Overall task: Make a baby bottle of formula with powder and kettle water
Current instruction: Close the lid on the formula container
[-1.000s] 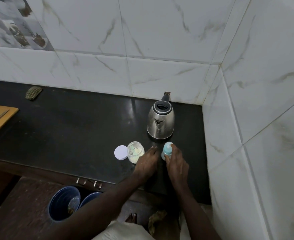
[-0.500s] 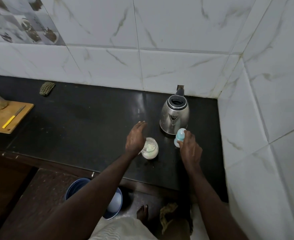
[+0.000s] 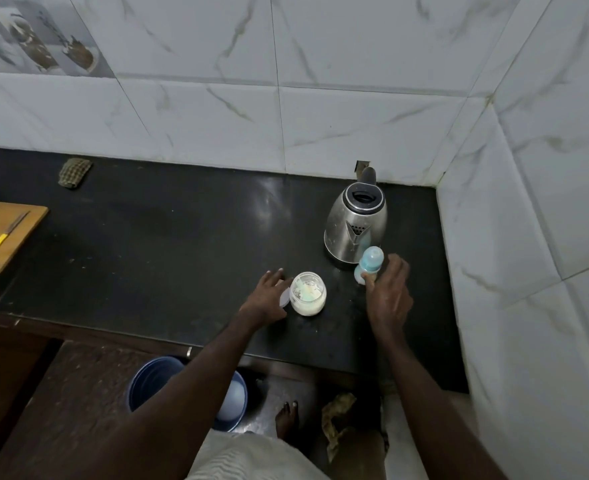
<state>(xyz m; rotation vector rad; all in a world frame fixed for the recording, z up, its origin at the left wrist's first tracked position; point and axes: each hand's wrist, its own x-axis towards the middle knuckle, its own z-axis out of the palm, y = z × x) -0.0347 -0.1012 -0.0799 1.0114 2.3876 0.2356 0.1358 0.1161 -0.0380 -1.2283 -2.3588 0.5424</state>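
Floor nearest you: two blue buckets (image 3: 154,382), your bare foot (image 3: 286,417). On black counter (image 3: 168,258): your left hand (image 3: 265,299), fingers spread straight over white lid (image 3: 284,296), just left of open powder jar (image 3: 308,294). Your right hand (image 3: 388,292) curls round lower body of baby bottle (image 3: 369,263). Bottle stands near-upright, long axis leaning slightly, teal cap up and far. Steel kettle (image 3: 355,230) right behind it, spout toward you. Far left: cutting board (image 3: 12,233) with knife (image 3: 2,237). Folded cloth (image 3: 74,172) by tiled wall (image 3: 355,116).
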